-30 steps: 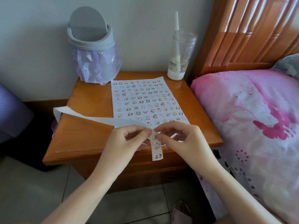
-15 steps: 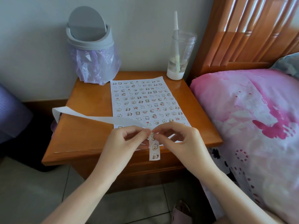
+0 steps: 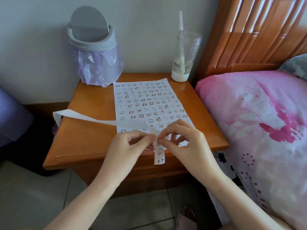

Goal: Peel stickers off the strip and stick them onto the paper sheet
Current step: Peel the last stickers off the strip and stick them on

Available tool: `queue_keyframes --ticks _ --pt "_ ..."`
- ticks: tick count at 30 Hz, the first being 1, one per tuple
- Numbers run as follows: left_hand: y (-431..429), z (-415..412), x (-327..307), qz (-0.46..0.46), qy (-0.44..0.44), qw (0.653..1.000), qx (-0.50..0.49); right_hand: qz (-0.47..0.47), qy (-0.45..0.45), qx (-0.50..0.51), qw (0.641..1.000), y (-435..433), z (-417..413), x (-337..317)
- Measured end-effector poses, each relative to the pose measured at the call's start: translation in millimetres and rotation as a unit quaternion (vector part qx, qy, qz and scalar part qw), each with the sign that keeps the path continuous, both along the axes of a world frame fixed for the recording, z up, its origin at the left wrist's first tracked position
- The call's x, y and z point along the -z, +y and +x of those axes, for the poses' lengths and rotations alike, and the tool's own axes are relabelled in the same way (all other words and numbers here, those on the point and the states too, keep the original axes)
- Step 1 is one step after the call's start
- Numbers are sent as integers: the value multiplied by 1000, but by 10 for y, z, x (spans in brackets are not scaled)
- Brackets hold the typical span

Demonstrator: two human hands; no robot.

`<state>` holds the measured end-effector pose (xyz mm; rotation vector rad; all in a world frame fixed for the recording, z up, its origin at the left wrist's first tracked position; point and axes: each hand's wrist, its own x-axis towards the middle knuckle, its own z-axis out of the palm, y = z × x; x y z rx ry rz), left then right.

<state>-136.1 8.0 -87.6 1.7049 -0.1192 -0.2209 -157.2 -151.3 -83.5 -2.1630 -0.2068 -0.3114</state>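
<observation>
Little has changed in the last second. Both hands stay at the near edge of the table, and the right fingertips have only nudged closer to the strip. The left hand (image 3: 132, 146) pinches the sticker strip (image 3: 159, 155) between thumb and forefinger, just above its short hanging end, which still carries three stickers. The right hand (image 3: 182, 141) nips at the edge of the top sticker (image 3: 157, 142) with thumb and forefinger while its other fingers fan out. I can't tell whether a corner has lifted yet.

If she pulls too sharply, the little sticker could tear or curl back on itself. If the left pinch loosens, the strip will slide instead of releasing the sticker.

The spent backing (image 3: 86, 117) trails off to the left and droops over the side of the bedside table (image 3: 86, 146), so a tug could drag it across the paper sheet (image 3: 146, 100). That sheet is already crowded with rows of stickers, and her hands hide its near margin, so the new one could easily land on top of a neighbour.

Further back, a swing-lid bin (image 3: 93, 47) and a tumbler with a straw (image 3: 184, 55) stand against the wall.
</observation>
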Motion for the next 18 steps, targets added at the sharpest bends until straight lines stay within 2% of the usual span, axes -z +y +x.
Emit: queue_keyframes --ticks 6,9,12,18 --pt "-16 1 -7 -16 13 1000 -3 -1 22 -23 999 -19 -5 -39" --pt "-14 11 4 -26 20 999 -13 39 34 -45 998 -74 -2 -94" --pt "-9 15 11 -24 26 999 -15 92 41 -22 995 -215 30 -192" --pt "-21 6 37 11 9 1000 3 83 186 39 978 -698 103 -241"
